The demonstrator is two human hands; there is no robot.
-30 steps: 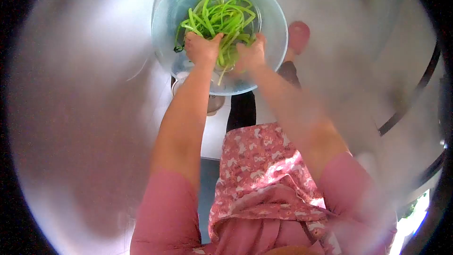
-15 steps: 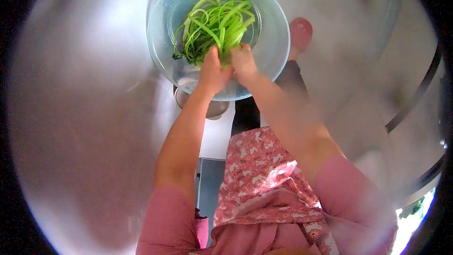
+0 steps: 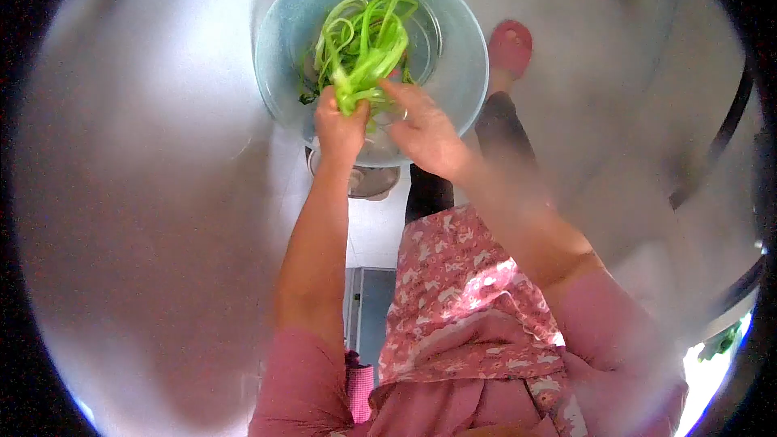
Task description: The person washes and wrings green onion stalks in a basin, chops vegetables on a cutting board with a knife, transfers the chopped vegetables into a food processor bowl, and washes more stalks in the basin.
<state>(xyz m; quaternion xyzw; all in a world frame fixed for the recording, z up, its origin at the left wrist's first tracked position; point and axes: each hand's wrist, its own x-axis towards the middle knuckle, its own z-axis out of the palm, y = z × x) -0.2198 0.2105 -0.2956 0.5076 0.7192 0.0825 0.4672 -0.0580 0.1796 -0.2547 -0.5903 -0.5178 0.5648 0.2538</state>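
A bunch of long green leafy vegetable stalks (image 3: 368, 40) lies looped inside a large translucent bluish basin (image 3: 465, 65), with darker leaves at its lower left. My left hand (image 3: 340, 125) is closed around the stalk ends near the basin's front side. Just to the right, my right hand (image 3: 427, 131) is slightly blurred, its fingers stretched toward the bunch and the forefinger at the edge of the stalks. Whether that finger touches them I cannot tell.
Below the basin's front edge, a round metal pan or bowl (image 3: 376, 184) partly shows. A foot in a pink slipper (image 3: 511, 48) stands right of the basin on the pale floor. A patterned pink apron (image 3: 453, 283) covers my lap.
My right hand has come off the stalk ends and moved right and down, its fingers now spread. My left hand keeps its hold and has shifted left, bringing the stalk ends along.
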